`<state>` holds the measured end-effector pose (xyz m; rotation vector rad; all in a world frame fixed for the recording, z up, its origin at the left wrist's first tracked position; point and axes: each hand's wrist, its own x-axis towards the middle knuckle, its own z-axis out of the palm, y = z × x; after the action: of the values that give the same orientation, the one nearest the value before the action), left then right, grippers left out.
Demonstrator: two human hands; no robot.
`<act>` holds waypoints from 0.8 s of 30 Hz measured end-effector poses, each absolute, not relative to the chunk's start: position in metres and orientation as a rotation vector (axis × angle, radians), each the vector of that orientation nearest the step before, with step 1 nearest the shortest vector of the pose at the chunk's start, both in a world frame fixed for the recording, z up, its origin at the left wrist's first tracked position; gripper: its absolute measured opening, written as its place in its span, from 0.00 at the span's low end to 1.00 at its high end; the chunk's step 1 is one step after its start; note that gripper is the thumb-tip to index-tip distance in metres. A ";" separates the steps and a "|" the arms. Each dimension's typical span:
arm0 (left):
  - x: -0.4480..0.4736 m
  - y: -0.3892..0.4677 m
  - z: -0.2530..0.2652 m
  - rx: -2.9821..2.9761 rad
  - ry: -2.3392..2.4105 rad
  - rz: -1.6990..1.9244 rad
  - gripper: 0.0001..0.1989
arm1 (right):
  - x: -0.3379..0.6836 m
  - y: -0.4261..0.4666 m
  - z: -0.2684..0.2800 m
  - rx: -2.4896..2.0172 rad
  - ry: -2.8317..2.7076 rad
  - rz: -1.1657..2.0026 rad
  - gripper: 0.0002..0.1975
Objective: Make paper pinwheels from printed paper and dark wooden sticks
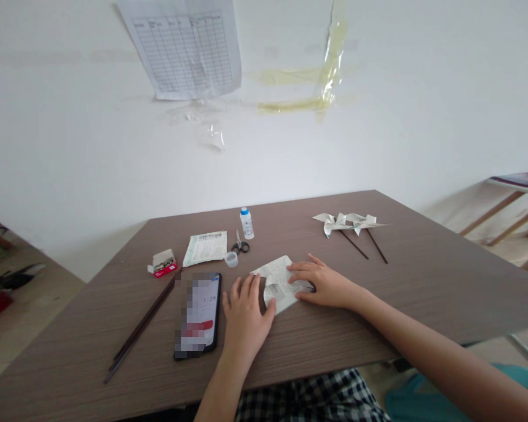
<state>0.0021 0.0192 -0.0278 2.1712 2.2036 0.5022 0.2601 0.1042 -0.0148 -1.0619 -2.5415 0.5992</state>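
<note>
A piece of printed paper (281, 281), cut and partly folded, lies on the table in front of me. At its left edge rests my left hand (248, 310), fingers spread and touching the paper and tabletop. My right hand (319, 281) lies over the paper's right side with its fingers stretched out and apart. Scissors (240, 245) and a small clear cap (231, 259) sit just beyond the paper. Close to my left hand is a phone (200, 313) with a lit screen, partly pixelated.
A glue bottle (247, 224) with a blue cap stands behind the scissors. Left of it are a stack of paper squares (206, 247), a small red box (163, 265) of metal bits and dark sticks (143, 325). Paper pinwheels (345, 223) on sticks lie at the back right.
</note>
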 end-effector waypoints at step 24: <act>0.002 0.014 -0.002 2.099 2.118 0.242 0.33 | 0.213 0.213 0.020 -0.935 -2.423 0.301 0.28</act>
<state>0.0023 0.0143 -0.0025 2.0994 2.1176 0.2422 0.2126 0.2129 0.0196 -0.9348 -2.4231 0.3009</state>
